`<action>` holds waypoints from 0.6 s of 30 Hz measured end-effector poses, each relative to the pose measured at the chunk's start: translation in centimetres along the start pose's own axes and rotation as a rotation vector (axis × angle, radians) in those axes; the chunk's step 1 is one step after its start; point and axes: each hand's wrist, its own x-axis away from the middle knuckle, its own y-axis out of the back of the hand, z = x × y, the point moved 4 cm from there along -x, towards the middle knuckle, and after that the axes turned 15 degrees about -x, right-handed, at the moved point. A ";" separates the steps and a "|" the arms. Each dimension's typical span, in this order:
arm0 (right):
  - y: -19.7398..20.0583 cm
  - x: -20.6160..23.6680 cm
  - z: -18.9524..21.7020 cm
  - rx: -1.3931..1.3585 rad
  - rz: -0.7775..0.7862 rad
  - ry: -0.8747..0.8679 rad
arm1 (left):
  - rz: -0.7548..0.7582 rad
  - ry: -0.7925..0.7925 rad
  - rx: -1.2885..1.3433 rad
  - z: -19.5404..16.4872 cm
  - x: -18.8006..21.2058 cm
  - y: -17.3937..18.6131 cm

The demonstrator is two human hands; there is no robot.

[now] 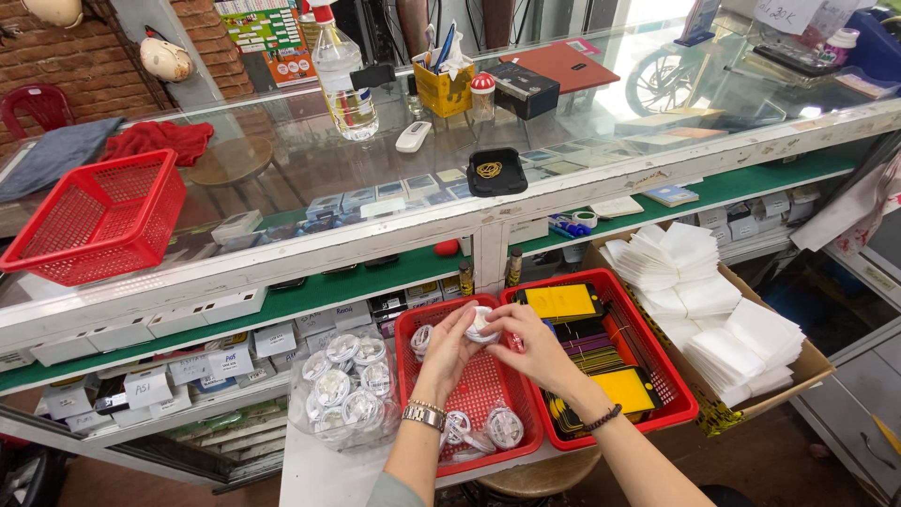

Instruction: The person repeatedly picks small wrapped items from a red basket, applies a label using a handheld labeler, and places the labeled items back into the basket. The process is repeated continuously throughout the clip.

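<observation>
My left hand (449, 350) and my right hand (535, 345) meet over a small red basket (479, 390). Together they hold a coiled white cable in a small clear bag (481, 324). A few more bagged white cable coils (504, 427) lie at the near end of that basket. To the left, a large clear plastic bag (343, 385) is stuffed with several similar coils. A metal watch and bracelet sit on my left wrist, a dark bead bracelet on my right.
A second red basket (657, 352) with yellow and black flat packs stands to the right, then a cardboard box (751, 376) of white pouches. Behind is a glass display counter (375, 178) with a red basket (99, 218), spray bottle (343, 80) and black tray (496, 172).
</observation>
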 end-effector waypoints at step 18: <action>-1.1 -0.9 2.6 0.057 -0.094 -0.307 | 0.031 -0.069 -0.045 0.0 1.7 0.7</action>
